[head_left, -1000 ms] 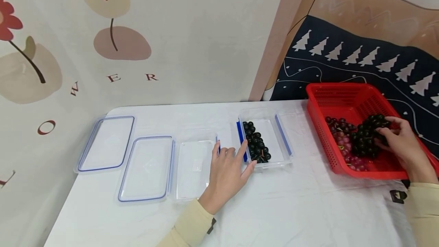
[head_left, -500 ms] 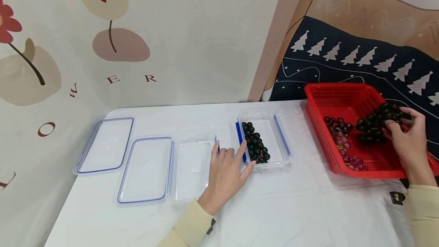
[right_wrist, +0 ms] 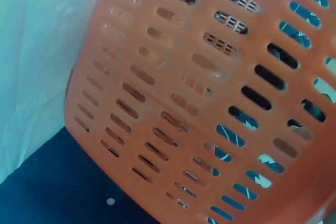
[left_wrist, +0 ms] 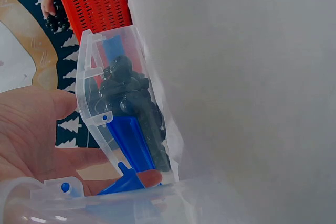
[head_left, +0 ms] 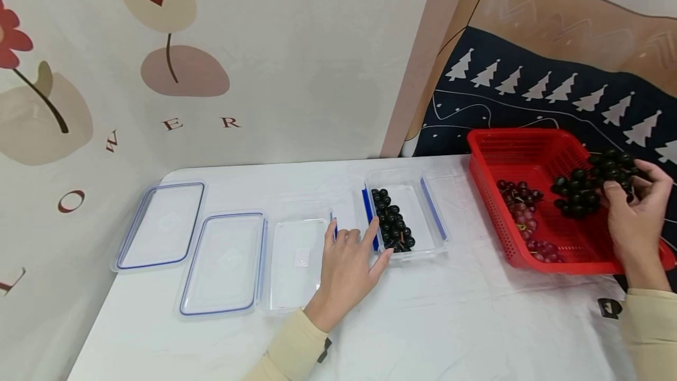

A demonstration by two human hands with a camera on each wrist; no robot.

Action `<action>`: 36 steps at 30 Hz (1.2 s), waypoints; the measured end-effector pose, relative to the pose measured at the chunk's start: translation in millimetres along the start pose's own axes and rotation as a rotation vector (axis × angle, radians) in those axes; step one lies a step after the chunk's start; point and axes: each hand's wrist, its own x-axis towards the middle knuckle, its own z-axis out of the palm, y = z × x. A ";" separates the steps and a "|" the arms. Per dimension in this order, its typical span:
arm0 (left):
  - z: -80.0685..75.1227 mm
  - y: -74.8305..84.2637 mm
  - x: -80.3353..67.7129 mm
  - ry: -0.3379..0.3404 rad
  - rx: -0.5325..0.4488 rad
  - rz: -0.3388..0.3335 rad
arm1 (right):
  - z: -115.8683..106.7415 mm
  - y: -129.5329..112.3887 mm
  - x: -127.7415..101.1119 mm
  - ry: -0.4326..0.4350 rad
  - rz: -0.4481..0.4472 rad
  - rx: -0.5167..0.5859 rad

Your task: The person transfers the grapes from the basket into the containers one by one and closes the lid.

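Note:
In the head view my right hand (head_left: pixel 640 222) grips a bunch of black grapes (head_left: pixel 613 166) raised at the right side of the red basket (head_left: pixel 489 210). More black grapes (head_left: pixel 576 196) hang or lie just left of it; whether they are the same bunch I cannot tell. Dark red and pink grapes (head_left: pixel 526 216) lie in the basket. My left hand (head_left: pixel 346 272) has its fingers stretched out, thumb and forefinger at the near left corner of a clear box (head_left: pixel 435 210). Black grapes (head_left: pixel 392 225) fill this box's left side. The right wrist view shows only the basket's slotted wall (right_wrist: pixel 157 108).
Left of my left hand is a second clear box (head_left: pixel 288 263) with nothing in it. Two blue-rimmed lids (head_left: pixel 222 263) lie farther left on the white table (head_left: pixel 449 322). Printed cloth (head_left: pixel 317 63) hangs behind the table.
My right hand has moved right and a little up with the black grapes, away from the red ones in the basket. The left hand stays at the box.

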 end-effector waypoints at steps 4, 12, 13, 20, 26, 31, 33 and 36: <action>0.8 -0.3 -0.1 0.003 0.001 0.001 | 0.5 -3.9 -3.7 0.031 -0.022 0.005; 1.3 -1.4 -0.3 0.010 0.001 0.004 | 8.8 -15.8 -9.8 0.038 -0.104 0.098; 1.4 -1.4 -0.3 0.008 0.000 0.005 | 10.1 -16.9 -10.9 0.034 -0.117 0.109; -0.6 0.4 -0.2 -0.005 0.005 0.001 | 17.9 -23.8 -18.0 0.010 -0.152 0.195; -0.2 0.1 0.1 -0.014 -0.002 -0.004 | 22.0 -30.6 -23.5 -0.005 -0.185 0.261; -0.1 -0.1 0.0 -0.010 0.005 -0.001 | 26.0 -38.0 -27.5 -0.022 -0.187 0.397; -0.3 0.0 -0.1 -0.010 0.008 0.000 | 27.6 -40.4 -28.8 -0.036 -0.189 0.463; -0.6 0.1 -0.3 -0.016 0.008 -0.003 | 30.2 -42.8 -30.9 -0.057 -0.189 0.536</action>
